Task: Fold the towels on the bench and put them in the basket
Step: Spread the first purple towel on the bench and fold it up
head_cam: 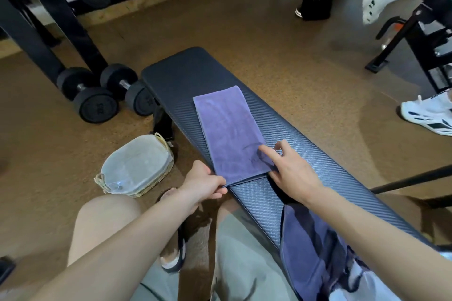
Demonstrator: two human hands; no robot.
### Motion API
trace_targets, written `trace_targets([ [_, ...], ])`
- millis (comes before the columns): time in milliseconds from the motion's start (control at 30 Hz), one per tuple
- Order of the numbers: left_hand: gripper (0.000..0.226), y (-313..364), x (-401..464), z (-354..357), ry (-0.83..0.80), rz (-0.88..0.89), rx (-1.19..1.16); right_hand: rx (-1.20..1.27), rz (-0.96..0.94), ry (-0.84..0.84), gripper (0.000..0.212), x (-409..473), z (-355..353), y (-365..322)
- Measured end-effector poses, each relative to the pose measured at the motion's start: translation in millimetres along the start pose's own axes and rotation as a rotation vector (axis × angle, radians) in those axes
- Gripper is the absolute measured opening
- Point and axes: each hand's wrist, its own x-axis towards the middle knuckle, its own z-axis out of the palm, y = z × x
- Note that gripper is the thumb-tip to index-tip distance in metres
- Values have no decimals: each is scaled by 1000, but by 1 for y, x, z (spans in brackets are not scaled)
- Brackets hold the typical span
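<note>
A purple towel (230, 129), folded into a long strip, lies lengthwise on the black bench (305, 154). My left hand (205, 182) pinches the towel's near left corner at the bench's edge. My right hand (291, 168) rests on the near right part of the towel, index finger stretched out across the cloth. A second purple towel (313, 252) hangs over the near end of the bench beside my leg. The woven basket (137, 166), lined with pale cloth, stands on the floor left of the bench.
Black dumbbells (105, 95) lie on the floor at the left by a rack's legs (49, 32). Other people's shoes and legs (425, 115) stand at the right and back. A black machine frame (415, 39) occupies the far right. My knees are below the bench edge.
</note>
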Motion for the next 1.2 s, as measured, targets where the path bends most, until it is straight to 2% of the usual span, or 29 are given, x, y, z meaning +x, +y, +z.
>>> trace_targets([
  [67,39,-5,1,-2,37,134,218,-109,-155,15,53,-2,-4,5],
  [167,51,-11,-5,-6,117,427,656,-255,-391,-6,57,-6,-9,9],
  [267,71,-12,-15,-7,197,877,1159,-249,-453,-114,61,-6,-10,11],
  [333,68,-12,-12,-6,132,1116,1378,-180,-441,-144,58,-3,-9,12],
  [367,61,-12,-8,-5,88,1175,1453,-150,-435,-148,56,-1,-10,12],
  [433,47,-12,-3,-3,28,1187,1539,-123,-441,-143,52,1,-13,12],
  [600,26,-17,5,1,53,1203,1670,-125,-504,-114,58,3,-15,15],
  [700,18,-17,12,4,62,1246,1642,-139,-508,-114,62,6,-18,17],
  [767,20,-15,15,3,34,1236,1551,-133,-498,-120,65,8,-17,17],
  [867,15,-4,9,-6,38,1124,1340,-55,-445,-112,67,9,-17,19],
  [933,14,8,8,-16,-38,1006,1126,13,-371,-108,66,12,-14,22],
  [1033,11,20,20,-31,-125,903,934,140,-247,-89,47,19,-9,25],
  [1133,10,24,29,-39,-161,832,847,352,-116,-42,24,26,-12,21],
  [1200,9,26,33,-40,-158,796,796,473,-4,-55,18,30,-16,19],
])
